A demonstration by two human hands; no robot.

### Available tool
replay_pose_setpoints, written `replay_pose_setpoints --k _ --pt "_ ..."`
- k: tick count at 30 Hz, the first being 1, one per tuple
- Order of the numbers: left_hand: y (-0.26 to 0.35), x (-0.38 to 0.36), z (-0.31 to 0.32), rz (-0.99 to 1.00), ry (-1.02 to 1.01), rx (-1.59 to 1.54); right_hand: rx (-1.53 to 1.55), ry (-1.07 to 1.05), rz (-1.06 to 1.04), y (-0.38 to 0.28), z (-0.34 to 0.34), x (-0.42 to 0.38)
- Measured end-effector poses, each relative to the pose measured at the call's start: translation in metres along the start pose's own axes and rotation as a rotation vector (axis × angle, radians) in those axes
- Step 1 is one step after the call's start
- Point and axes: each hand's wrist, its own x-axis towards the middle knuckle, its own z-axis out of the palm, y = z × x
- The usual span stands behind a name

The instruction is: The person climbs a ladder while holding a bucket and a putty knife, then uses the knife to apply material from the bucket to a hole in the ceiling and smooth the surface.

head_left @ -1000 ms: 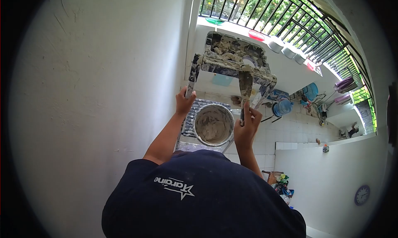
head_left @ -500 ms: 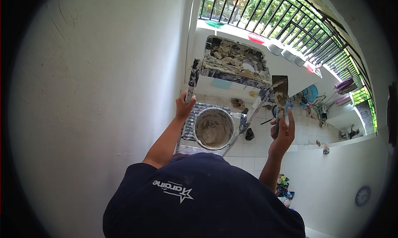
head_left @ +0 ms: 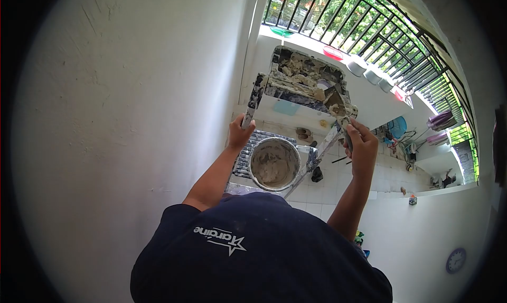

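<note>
In the head view, my left hand (head_left: pixel 242 131) is closed round a narrow, plaster-smeared dark bar (head_left: pixel 256 94) at the left side of the stepladder. The fingers of my right hand (head_left: pixel 363 144) wrap the handle of a putty knife (head_left: pixel 336 103). Its blade, coated with filler, points up and left over the front right corner of the ladder's top tray (head_left: pixel 277 91). Clumps of pale filler (head_left: pixel 303 66) cover that tray. Below and between my hands, a round bucket (head_left: pixel 252 168) with thick pale paste inside stands on a ribbed ladder step (head_left: pixel 242 157).
A white wall (head_left: pixel 132 118) rises close along the left. Beyond the ladder, several pots (head_left: pixel 372 77) and a red basin (head_left: pixel 332 52) line a ledge under a barred railing (head_left: pixel 385 36). Shoes (head_left: pixel 303 134) lie on the tiled floor far below. A clock (head_left: pixel 456 260) hangs at right.
My right hand has swung the putty knife left and tipped its blade over the tray corner; it was upright to the right of the tray. My left hand keeps its grip. The view shifted slightly.
</note>
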Motion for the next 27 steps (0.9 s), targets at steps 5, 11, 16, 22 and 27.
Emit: replay_pose_setpoints --k 5,11,16,22,27 --pt "0.004 0.001 -0.002 -0.023 -0.019 0.021 -0.094 -0.250 0.009 -0.029 -0.026 0.045" --pt "0.003 0.001 0.000 -0.001 0.000 0.016 -0.164 -0.531 -0.035 -0.034 -0.049 0.115" --pt "0.008 0.001 -0.003 0.007 -0.010 0.036 -0.084 -0.648 0.008 -0.019 -0.045 0.140" --pt "0.014 0.000 -0.002 0.008 0.014 0.023 0.136 -0.630 0.077 0.005 0.000 0.112" --pt "0.008 0.000 -0.001 0.014 0.024 0.043 0.352 -0.616 0.090 0.012 0.043 0.082"
